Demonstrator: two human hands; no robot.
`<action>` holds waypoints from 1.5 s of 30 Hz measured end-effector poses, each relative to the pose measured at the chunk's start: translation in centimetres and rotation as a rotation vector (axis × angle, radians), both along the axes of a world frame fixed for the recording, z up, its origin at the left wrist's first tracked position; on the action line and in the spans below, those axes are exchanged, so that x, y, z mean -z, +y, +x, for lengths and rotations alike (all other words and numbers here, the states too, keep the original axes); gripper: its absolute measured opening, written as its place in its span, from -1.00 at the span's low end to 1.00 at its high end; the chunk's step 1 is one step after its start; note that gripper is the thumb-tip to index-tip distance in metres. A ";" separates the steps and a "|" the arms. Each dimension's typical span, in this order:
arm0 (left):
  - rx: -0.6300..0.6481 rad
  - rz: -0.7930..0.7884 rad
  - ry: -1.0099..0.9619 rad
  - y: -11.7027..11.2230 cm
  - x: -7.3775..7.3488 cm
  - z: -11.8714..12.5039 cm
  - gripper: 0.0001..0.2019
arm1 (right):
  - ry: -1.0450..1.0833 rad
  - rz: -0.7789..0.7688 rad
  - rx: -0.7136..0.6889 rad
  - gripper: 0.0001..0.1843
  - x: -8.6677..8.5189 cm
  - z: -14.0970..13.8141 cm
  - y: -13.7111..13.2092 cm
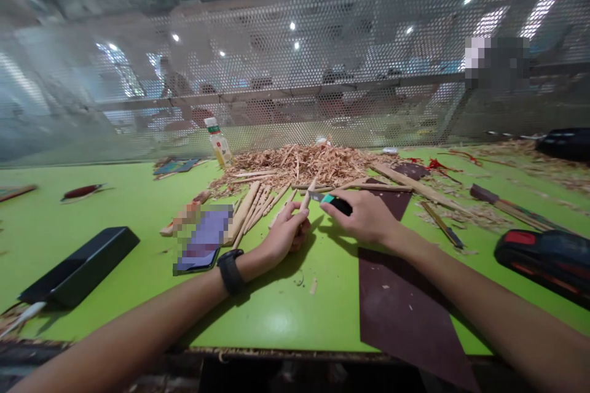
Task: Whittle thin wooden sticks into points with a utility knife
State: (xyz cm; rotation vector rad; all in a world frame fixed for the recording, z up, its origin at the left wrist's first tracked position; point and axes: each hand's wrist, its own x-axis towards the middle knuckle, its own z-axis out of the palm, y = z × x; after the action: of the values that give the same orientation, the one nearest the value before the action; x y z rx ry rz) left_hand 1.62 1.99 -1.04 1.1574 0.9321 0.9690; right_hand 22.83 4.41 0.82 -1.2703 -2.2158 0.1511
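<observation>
My left hand (286,230), with a black band on its wrist, is closed around a thin wooden stick (308,195) whose pale pointed end sticks up past the fingers. My right hand (366,215) grips a utility knife (338,203) with a black and green handle. The knife's blade reaches left and meets or nearly meets the stick; contact is too small to tell. Just left of my left hand lie several notched wooden sticks (258,207) and a wider wood strip (243,214). A dark brown sheet (401,301), probably sandpaper, lies beneath my right forearm.
A heap of wood shavings (308,163) spreads before a perforated metal screen (286,92). A bottle (219,144) stands at its left. A phone (203,239) and a black box-like stand (78,264) lie left. A black-and-red tool (544,261) and a file-like tool (440,224) lie right.
</observation>
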 end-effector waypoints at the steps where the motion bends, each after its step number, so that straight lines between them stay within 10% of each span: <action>1: 0.013 0.001 -0.018 0.0 0.0 0.0 -0.69 | -0.015 -0.017 -0.019 -0.52 0.2 -0.3 -0.2; 20: -0.067 0.318 0.241 -0.2 0.7 0.0 -0.58 | 0.017 -0.212 -0.264 -0.56 0.1 -0.4 -0.6; 33: -0.162 0.405 0.377 0.4 0.7 0.1 -0.65 | -0.183 -0.020 0.036 -0.59 0.2 -1.4 -1.5; 45: -0.122 0.074 0.128 0.0 0.3 0.4 -0.72 | 0.018 -0.067 0.167 -0.50 -0.1 -1.0 -0.9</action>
State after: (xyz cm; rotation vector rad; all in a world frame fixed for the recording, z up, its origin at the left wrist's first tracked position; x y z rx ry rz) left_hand 2.03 2.01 -1.38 1.2481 1.0874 1.0442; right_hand 21.82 3.51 0.91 -1.4774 -2.0944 0.1721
